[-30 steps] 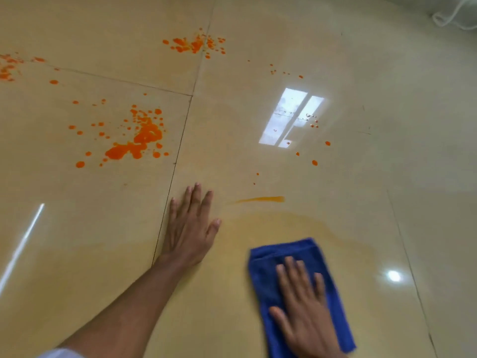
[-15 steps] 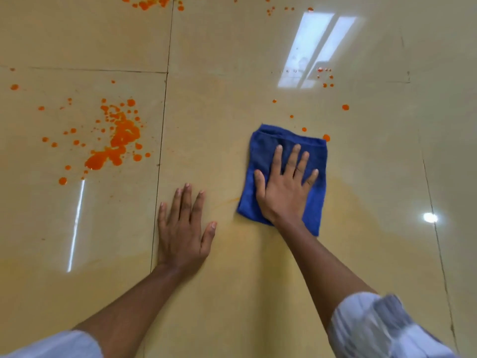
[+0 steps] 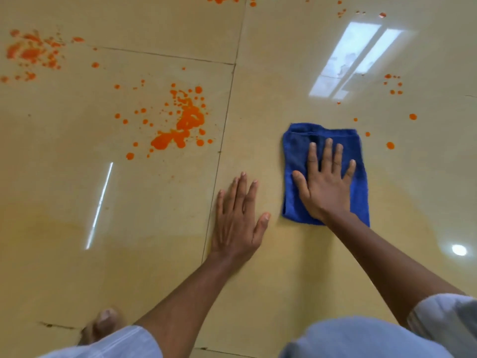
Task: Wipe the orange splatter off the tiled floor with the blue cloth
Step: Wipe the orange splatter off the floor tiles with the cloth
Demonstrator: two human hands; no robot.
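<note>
Right hand [image 3: 325,187], fingers spread, presses the blue cloth [image 3: 296,151] flat just right of the grout line; left hand [image 3: 238,220] lies flat beside it. Cloth has barely shifted; droplets [image 3: 390,145] sit near its right edge, big orange splatter [image 3: 180,125] well left.

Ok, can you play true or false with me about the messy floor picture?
1. The right hand presses flat on the blue cloth. True.
2. The left hand holds the cloth too. False: it rests flat on the bare floor, beside the cloth.
3. The biggest orange splatter lies left of the cloth. True.
4. The cloth covers that big splatter. False: they lie apart, on different tiles.
</note>
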